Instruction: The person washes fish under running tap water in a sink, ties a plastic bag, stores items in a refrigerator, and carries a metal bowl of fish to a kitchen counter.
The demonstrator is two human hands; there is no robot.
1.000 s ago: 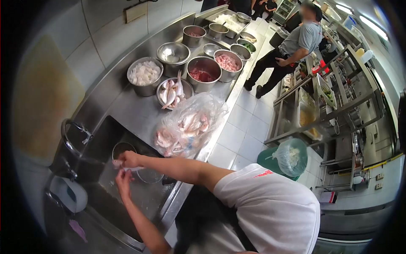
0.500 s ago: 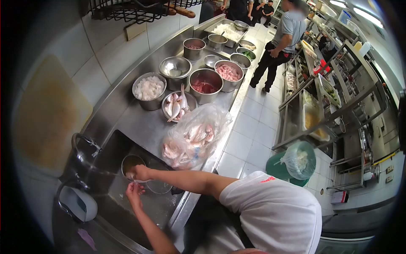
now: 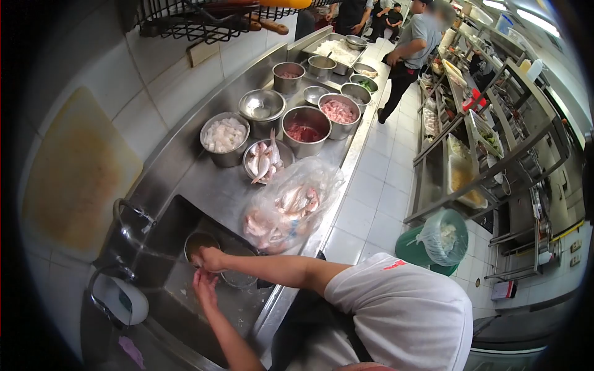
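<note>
My right hand (image 3: 211, 259) is closed at the edge of a round metal bowl (image 3: 197, 242) in the dark sink (image 3: 176, 294). Just below it, my left hand (image 3: 205, 288) has its fingers curled, with their tips close to the right hand. Whatever lies between the fingers is too small to make out. A clear round container (image 3: 240, 279) sits in the sink beside my right hand. On the counter near the sink lies a clear plastic bag of fish (image 3: 288, 210), and behind it stands a bowl of whole fish (image 3: 265, 162).
Metal pots of pale pieces (image 3: 224, 135), red meat (image 3: 304, 132) and pink meat (image 3: 340, 112) stand along the counter (image 3: 185, 179). Two faucets (image 3: 133, 216) rise at the wall side. A green bin (image 3: 411, 246) and a person (image 3: 413, 49) are in the aisle.
The view has shifted, so the counter sits lower and further right. The pale piece seen at my hands earlier is now hidden. The person in the aisle has moved further off.
</note>
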